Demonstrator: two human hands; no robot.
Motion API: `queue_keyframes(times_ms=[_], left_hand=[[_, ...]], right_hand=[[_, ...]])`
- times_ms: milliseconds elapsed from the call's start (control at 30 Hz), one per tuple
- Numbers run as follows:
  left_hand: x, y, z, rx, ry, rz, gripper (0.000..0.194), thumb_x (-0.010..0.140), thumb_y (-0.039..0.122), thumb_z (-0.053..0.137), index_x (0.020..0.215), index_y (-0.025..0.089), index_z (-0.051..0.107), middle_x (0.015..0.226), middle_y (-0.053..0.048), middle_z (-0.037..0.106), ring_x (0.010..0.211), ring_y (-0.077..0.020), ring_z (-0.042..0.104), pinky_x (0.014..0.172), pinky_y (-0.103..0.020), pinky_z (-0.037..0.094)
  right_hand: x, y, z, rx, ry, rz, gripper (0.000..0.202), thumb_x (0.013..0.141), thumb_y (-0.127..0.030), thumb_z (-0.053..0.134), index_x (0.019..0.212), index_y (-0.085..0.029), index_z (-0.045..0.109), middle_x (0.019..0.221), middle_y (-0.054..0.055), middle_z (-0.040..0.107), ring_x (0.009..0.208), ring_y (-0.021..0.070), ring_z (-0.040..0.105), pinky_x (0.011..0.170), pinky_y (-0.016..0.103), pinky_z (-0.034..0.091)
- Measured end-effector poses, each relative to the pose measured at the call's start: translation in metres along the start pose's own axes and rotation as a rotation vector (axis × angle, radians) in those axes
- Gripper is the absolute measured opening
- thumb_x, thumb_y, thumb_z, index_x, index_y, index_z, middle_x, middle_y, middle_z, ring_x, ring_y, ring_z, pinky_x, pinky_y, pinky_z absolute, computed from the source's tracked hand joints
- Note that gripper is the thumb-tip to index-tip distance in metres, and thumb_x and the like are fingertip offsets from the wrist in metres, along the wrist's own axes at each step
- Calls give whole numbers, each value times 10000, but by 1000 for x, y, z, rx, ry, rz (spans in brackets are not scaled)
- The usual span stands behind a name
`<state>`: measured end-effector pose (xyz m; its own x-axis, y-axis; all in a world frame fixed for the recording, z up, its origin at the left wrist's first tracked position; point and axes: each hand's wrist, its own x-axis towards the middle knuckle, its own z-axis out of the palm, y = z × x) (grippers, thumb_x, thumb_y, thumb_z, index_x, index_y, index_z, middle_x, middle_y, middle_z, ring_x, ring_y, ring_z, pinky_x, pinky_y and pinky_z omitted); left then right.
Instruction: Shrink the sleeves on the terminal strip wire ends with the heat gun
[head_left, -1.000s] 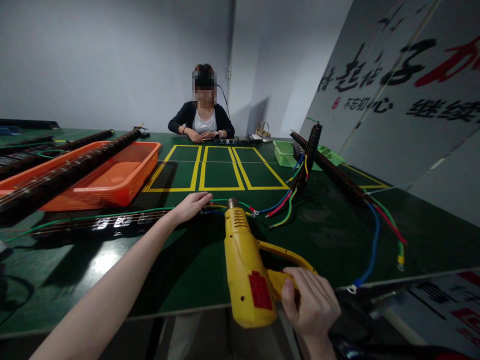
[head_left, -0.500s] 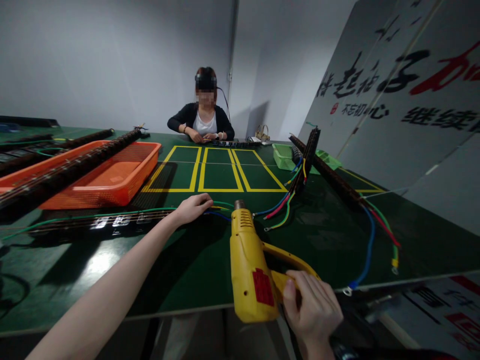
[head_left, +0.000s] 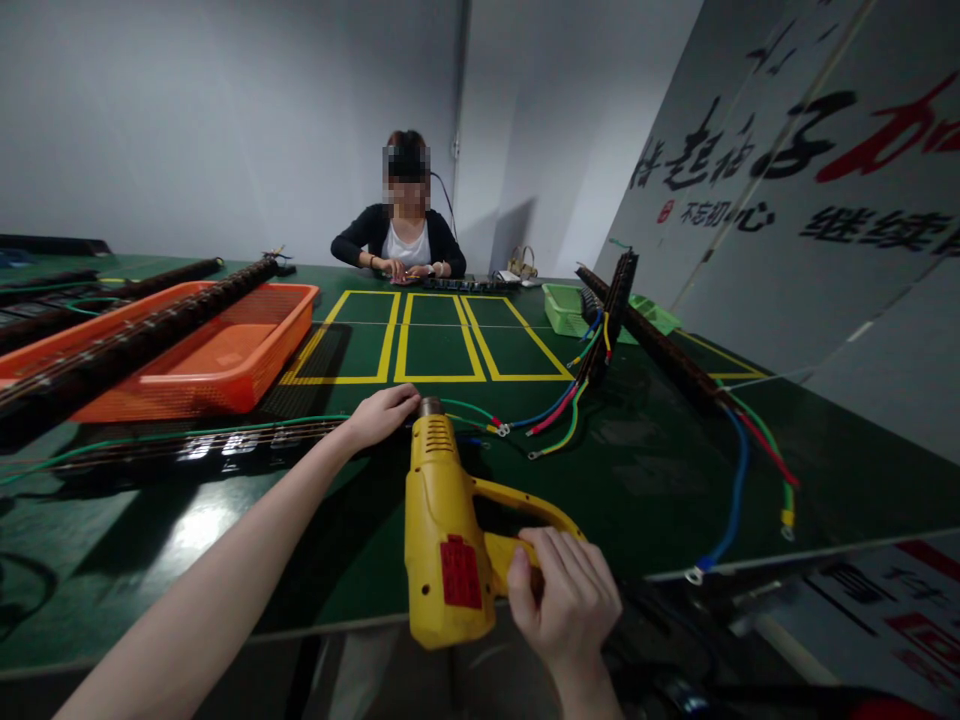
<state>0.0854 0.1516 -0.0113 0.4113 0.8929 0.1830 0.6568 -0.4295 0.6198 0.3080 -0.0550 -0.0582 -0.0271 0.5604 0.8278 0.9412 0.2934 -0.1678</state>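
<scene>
My right hand is wrapped round the handle of a yellow heat gun, whose metal nozzle points away from me, close to my left fingertips. My left hand is closed at the right end of a long dark wired strip lying on the green table; what its fingers pinch is hidden. Green, yellow-green and blue wires emerge beyond the nozzle, some ending in ring terminals. Blue, red and green wires hang from a dark bundle to the right.
An orange basket with a dark strip across it stands left. Green baskets are at the back right. Another dark strip ends in wires with ring terminals near the right edge. Across the table sits a person.
The heat gun in my right hand has moved left, its nozzle now beside my left hand. Wire ends formerly behind the gun now show to its right. My left hand has barely moved.
</scene>
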Motion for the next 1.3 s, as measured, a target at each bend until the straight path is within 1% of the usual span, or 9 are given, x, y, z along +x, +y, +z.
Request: queue_keyframes(times_ms=[167,333,467,633,767,867,1067,1200,1300], left_hand=[[-2,3,-1,-12,0,-4,363,840,500,352,829,211,571,820,-16,625,783,-189,554,684,-277,397],[-1,0,0,-14,-7,2,346,848,491,374,851,215,583,880,-16,639,835,-194,561,713,-288,393],[0,-3,0,-29,-8,-2,358,848,498,374,869,210,586,852,-15,630,798,-189,551,696,-289,399],[0,-5,0,-57,-12,-3,357,855,510,369,880,219,574,857,-10,629,794,-184,556,706,-288,407],[0,-5,1,-47,0,-15,332,854,495,384,858,224,576,829,-1,632,769,-179,560,685,-280,403],[1,-3,1,-26,4,-27,330,847,498,390,867,228,579,846,0,636,786,-184,563,702,-283,397],[0,2,-1,2,-20,-27,328,835,500,400,824,230,587,837,1,644,804,-191,572,706,-278,395],[2,0,0,-72,-32,-47,388,835,545,386,835,226,606,870,-7,663,818,-195,584,723,-278,411],[5,-6,1,-145,-26,-66,442,836,572,374,862,206,621,889,-23,666,850,-206,583,769,-291,421]], right_hand=[[0,12,-5,-21,1,0,205,873,-231,419,792,-178,599,703,22,652,682,134,573,704,280,376],[1,34,-13,-103,1,2,235,894,-240,406,769,-177,595,693,18,656,663,138,576,680,285,370],[1,50,-21,-181,11,3,240,895,-237,419,762,-171,607,696,18,667,659,140,588,672,284,372],[0,57,-27,-242,10,-13,219,891,-223,441,759,-173,608,687,12,669,651,136,586,664,278,373],[0,56,-27,-253,14,-11,211,894,-219,445,759,-173,600,684,13,663,650,137,578,662,278,370],[0,51,-24,-237,23,-1,211,896,-225,441,761,-174,594,683,16,658,650,140,569,666,282,366],[2,27,-12,-126,-15,-7,193,883,-240,440,767,-182,584,673,16,638,655,143,553,676,282,364],[1,11,-5,-45,-20,-1,204,880,-242,421,776,-180,584,683,23,634,664,141,560,681,289,363],[0,7,-4,-13,-16,9,202,881,-239,416,782,-178,581,689,23,635,672,141,564,685,292,364]])
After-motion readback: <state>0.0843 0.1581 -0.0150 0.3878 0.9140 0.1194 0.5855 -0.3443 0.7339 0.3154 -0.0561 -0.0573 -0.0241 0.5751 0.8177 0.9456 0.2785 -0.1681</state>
